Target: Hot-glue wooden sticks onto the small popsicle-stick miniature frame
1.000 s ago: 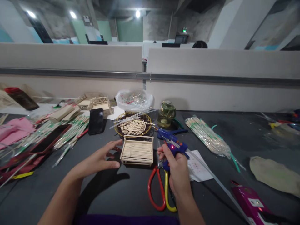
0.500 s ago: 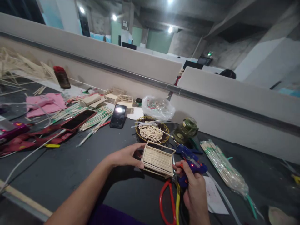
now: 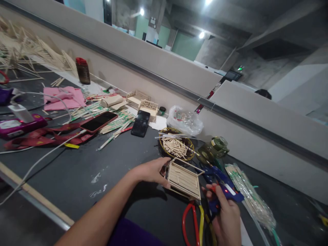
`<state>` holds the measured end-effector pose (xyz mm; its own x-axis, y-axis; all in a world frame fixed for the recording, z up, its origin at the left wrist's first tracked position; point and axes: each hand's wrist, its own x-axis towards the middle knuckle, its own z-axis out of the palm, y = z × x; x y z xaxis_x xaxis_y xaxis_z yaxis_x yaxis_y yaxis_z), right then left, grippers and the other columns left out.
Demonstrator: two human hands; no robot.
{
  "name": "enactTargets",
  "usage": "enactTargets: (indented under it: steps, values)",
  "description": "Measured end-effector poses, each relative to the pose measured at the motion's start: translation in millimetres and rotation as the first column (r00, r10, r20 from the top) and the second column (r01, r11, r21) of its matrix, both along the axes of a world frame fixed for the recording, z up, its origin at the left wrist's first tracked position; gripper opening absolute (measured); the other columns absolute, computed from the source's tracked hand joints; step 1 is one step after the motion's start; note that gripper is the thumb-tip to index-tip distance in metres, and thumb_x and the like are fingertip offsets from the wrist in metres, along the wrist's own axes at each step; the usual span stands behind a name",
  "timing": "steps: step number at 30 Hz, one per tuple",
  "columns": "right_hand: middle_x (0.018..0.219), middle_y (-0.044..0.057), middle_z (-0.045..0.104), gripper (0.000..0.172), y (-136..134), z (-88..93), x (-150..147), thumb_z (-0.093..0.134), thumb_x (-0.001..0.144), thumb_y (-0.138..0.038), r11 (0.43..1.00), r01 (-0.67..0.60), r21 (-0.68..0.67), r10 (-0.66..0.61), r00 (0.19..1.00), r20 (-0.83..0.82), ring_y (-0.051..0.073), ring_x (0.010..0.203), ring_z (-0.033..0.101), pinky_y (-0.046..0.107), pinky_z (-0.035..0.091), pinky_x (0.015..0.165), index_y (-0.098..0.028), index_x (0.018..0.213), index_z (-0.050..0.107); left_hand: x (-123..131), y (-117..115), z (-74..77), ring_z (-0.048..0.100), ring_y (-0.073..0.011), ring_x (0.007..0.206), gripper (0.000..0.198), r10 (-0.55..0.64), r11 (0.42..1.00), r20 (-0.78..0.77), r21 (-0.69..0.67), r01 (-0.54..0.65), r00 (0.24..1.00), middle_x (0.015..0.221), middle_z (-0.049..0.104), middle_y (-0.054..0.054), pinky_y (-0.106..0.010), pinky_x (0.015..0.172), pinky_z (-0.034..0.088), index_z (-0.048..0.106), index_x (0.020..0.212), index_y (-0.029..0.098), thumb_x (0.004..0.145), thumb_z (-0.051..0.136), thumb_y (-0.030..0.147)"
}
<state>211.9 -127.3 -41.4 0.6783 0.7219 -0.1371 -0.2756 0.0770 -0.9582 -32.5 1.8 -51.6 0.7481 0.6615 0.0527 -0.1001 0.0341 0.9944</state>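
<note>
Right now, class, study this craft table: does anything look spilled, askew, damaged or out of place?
Pale smears stain the table near the left hand, which holds the stick frame; they look like dried spill. The right hand holds the glue gun beside scissors. Nothing else stands out.

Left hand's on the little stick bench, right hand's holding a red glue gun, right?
Not quite. The head view shows the glue gun in the right hand is blue, not red. The left hand does grip the stick bench by its edge.
</note>
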Motion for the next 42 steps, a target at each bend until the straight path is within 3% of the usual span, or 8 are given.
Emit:
enactTargets:
  steps: [4, 6, 10, 14, 18, 23, 42]
  values:
    - [0.074, 0.002, 0.069, 0.032, -0.2, -1.4, 0.8, 0.085, 0.061, -0.036, 1.000, 0.023, 0.015, -0.023, 0.999, 0.038, 0.009, 0.058, 0.058, 0.023, 0.057, 0.067, -0.014, 0.080, 0.071, -8.2, 3.9, 4.8, 0.061, -0.0217, 0.082, 0.081, 0.090, 0.985, -0.159, 0.158, -0.065, 0.983, 0.120, 0.061, -0.013, -0.031, 0.068, 0.048, 0.059, 0.125, 0.018, 0.049, 0.087, 0.025]
    - [0.072, 0.001, 0.068, 0.032, -0.8, -1.5, 1.2, 0.085, 0.062, -0.036, 1.000, 0.023, 0.021, -0.024, 0.997, 0.078, 0.009, 0.055, 0.055, 0.022, 0.056, 0.063, -0.014, 0.080, 0.071, -11.3, 6.9, 9.9, 0.062, -0.0200, 0.079, 0.066, 0.174, 0.974, -0.183, 0.178, -0.142, 0.968, 0.112, 0.065, -0.012, -0.030, 0.067, 0.047, 0.062, 0.119, 0.015, 0.057, 0.082, 0.025]
    - [0.077, 0.003, 0.068, 0.031, -1.8, -0.8, 0.2, 0.082, 0.066, -0.035, 0.998, 0.022, 0.063, -0.030, 0.991, 0.132, 0.007, 0.050, 0.050, 0.022, 0.052, 0.053, -0.013, 0.083, 0.070, -8.4, 10.2, 21.4, 0.061, -0.0173, 0.076, 0.018, 0.379, 0.903, -0.241, 0.310, -0.299, 0.894, 0.084, 0.072, -0.005, -0.028, 0.070, 0.046, 0.073, 0.088, 0.016, 0.073, 0.064, 0.019]
    - [0.079, 0.004, 0.069, 0.027, -1.7, -0.4, -2.0, 0.082, 0.068, -0.034, 0.995, 0.007, 0.095, -0.022, 0.988, 0.154, 0.006, 0.047, 0.047, 0.020, 0.045, 0.047, -0.013, 0.080, 0.069, 2.9, 7.7, 23.0, 0.063, -0.0164, 0.078, 0.018, 0.487, 0.815, -0.182, 0.446, -0.370, 0.854, 0.083, 0.073, -0.002, -0.025, 0.069, 0.045, 0.076, 0.082, 0.020, 0.076, 0.060, 0.017]
    - [0.079, 0.003, 0.068, 0.025, -1.3, -0.4, -3.9, 0.081, 0.070, -0.033, 0.995, -0.013, 0.100, -0.002, 0.989, 0.145, 0.005, 0.047, 0.045, 0.020, 0.042, 0.046, -0.014, 0.081, 0.070, 8.9, 3.4, 19.7, 0.063, -0.0148, 0.077, 0.022, 0.496, 0.758, -0.101, 0.535, -0.373, 0.862, 0.085, 0.072, -0.001, -0.024, 0.068, 0.044, 0.077, 0.084, 0.022, 0.078, 0.058, 0.013]
    - [0.077, 0.003, 0.067, 0.025, -2.4, 0.2, -3.7, 0.078, 0.074, -0.036, 0.997, -0.025, 0.080, 0.012, 0.987, 0.158, 0.005, 0.049, 0.046, 0.020, 0.041, 0.048, -0.013, 0.081, 0.070, 9.2, 0.8, 21.9, 0.062, -0.0150, 0.077, 0.025, 0.502, 0.726, -0.119, 0.597, -0.342, 0.856, 0.082, 0.070, -0.001, -0.023, 0.065, 0.043, 0.078, 0.085, 0.023, 0.077, 0.058, 0.010]
    - [0.079, 0.004, 0.068, 0.025, -0.9, -3.0, -1.0, 0.077, 0.075, -0.035, 0.994, -0.041, 0.098, 0.026, 0.989, 0.145, 0.006, 0.049, 0.045, 0.022, 0.039, 0.049, -0.014, 0.086, 0.069, 11.2, 4.0, 17.6, 0.059, -0.0145, 0.075, 0.024, 0.469, 0.747, -0.161, 0.596, -0.293, 0.868, 0.077, 0.065, -0.001, -0.023, 0.065, 0.042, 0.078, 0.092, 0.025, 0.081, 0.060, 0.013]
